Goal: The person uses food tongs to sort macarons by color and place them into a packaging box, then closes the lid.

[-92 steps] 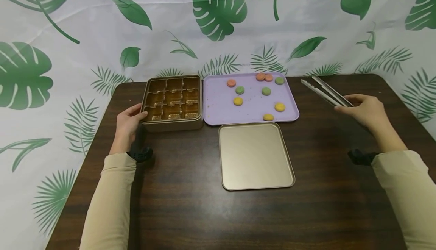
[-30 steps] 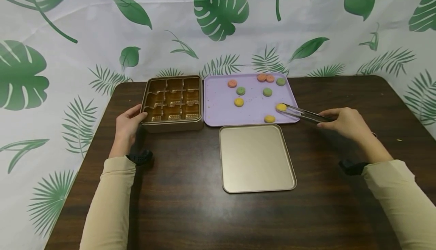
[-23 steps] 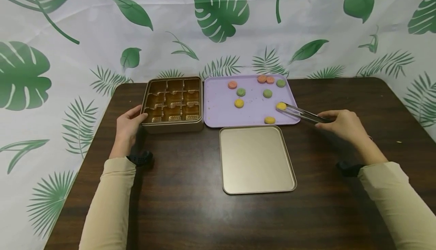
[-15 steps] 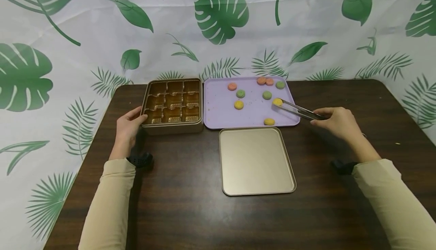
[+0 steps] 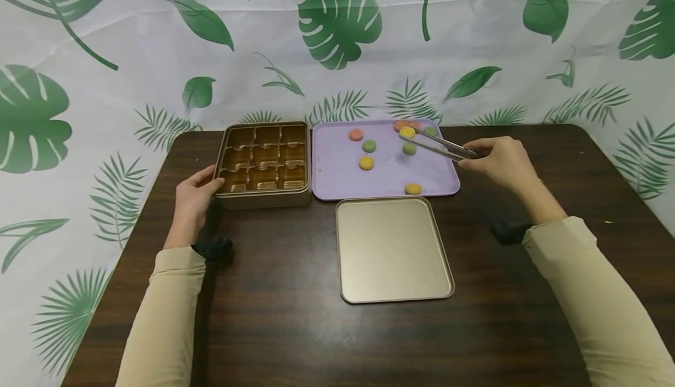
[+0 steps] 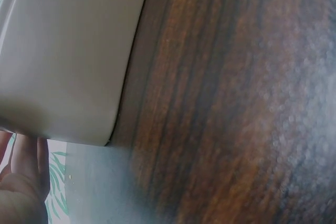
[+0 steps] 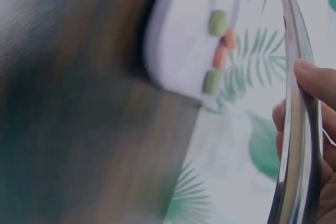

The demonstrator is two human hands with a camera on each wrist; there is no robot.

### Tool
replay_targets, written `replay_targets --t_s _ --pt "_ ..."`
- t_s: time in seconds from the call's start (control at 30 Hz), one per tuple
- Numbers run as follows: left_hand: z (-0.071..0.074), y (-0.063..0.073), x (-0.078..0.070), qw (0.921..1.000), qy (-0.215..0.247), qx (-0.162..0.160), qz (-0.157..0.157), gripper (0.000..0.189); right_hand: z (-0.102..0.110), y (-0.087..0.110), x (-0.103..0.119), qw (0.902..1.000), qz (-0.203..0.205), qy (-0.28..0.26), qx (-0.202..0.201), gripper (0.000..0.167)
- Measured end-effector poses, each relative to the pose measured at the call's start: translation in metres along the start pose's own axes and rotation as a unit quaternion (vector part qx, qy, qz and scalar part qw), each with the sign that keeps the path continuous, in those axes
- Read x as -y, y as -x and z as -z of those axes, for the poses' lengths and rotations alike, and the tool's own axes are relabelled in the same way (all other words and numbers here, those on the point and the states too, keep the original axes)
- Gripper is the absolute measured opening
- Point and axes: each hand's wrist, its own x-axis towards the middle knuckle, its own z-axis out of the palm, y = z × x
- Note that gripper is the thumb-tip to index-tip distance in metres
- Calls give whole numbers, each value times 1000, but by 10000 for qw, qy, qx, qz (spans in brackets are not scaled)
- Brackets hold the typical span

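My right hand (image 5: 503, 161) holds metal tongs (image 5: 445, 145), thumb on one side and fingers on the other. Between the tong tips a yellow macaron (image 5: 406, 132) hangs raised over the lilac tray (image 5: 337, 182), overlapping a green macaron (image 5: 409, 149) in the head view. At the left, my left hand (image 5: 192, 199) grips the near left side of a gold tin (image 5: 263, 199), its thumb at the rim. Inside the tin sits a brown divided insert (image 5: 268, 155) with bare compartments. The left wrist view shows the tin's wall (image 6: 68, 61) with fingers against it.
Several other macarons lie on the lilac tray, among them pink (image 5: 355, 134), green (image 5: 369, 146) and yellow (image 5: 413, 189) ones. A flat gold lid (image 5: 392, 252) lies before the tray on the dark wooden table (image 5: 279, 316). A leaf-patterned cloth (image 5: 253, 41) hangs behind.
My right hand brought the tongs in from the right onto a yellow macaron, which has risen and moved left and back over the tray. My left hand stays at the tin.
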Motion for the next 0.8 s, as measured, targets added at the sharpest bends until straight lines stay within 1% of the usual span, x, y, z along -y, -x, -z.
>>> replay_targets --t_s 0.2,0.3,0.4,0.57,0.8 --pt "1 -1 0 10000 44 -7 -4 54 3 -13 28 9997 176 -166 -47 41" --pt "1 -2 0 10000 47 -1 -1 54 3 -20 43 9992 262 -302 14 41" --pt "0 -2 0 10000 35 12 -7 54 0 -28 59 9987 299 -388 162 41" --pt "0 -2 0 10000 2 16 -41 54 -11 -40 83 9984 319 -296 370 41" --pt "0 -2 1 10000 -9 15 -20 54 -34 -51 113 9971 403 -330 555 39"
